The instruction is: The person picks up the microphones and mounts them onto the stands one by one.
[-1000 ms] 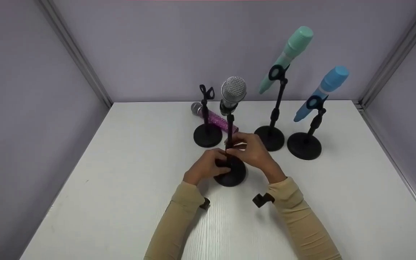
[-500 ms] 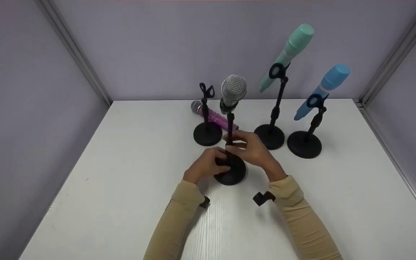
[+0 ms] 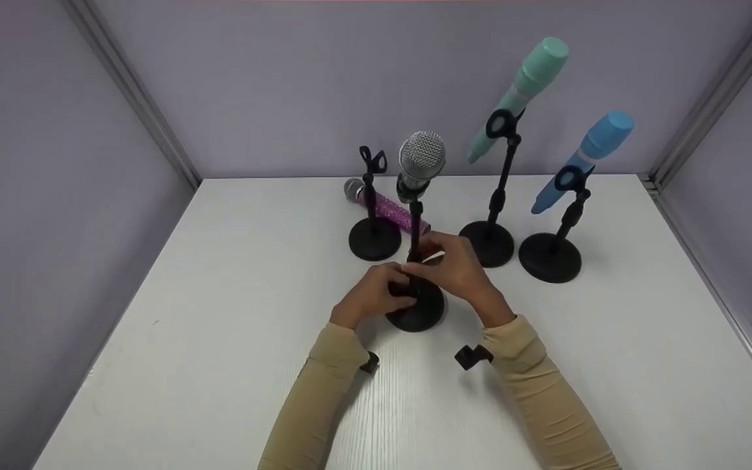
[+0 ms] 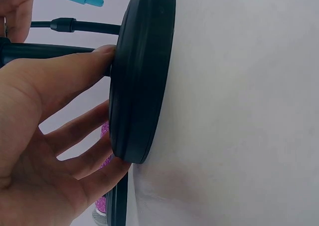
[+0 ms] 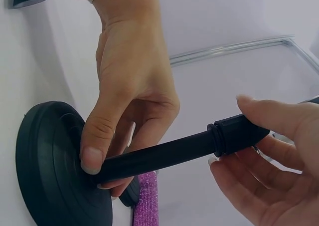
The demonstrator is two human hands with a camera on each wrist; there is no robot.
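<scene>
- Two tan sleeves (image 3: 546,398) reach in from the near side, a small black mount (image 3: 474,357) at each cuff.
- Left hand (image 3: 371,295) low: thumb and fingers curled about the foot of a black stand (image 3: 427,314), fingertips touching its round base (image 4: 142,76).
- Right hand (image 3: 457,266) just above: thumb and fingers pinching the pole's collar (image 5: 233,130).
- Gripped stand upright on white table (image 3: 232,274); silver-headed microphone (image 3: 422,158) in its holder.
- Right of it: blue microphone (image 3: 601,145) tilted in a second stand (image 3: 550,259).
- Beside that, slightly farther: mint-green microphone (image 3: 538,68) tilted in a taller stand (image 3: 488,246).
- Over left: short stand (image 3: 375,241), forked clip on top.
- Behind it: pink glittery microphone (image 3: 397,214) lying flat, head leftward.
- Farthest: pale wall (image 3: 284,85), metal corner rail (image 3: 136,98).
</scene>
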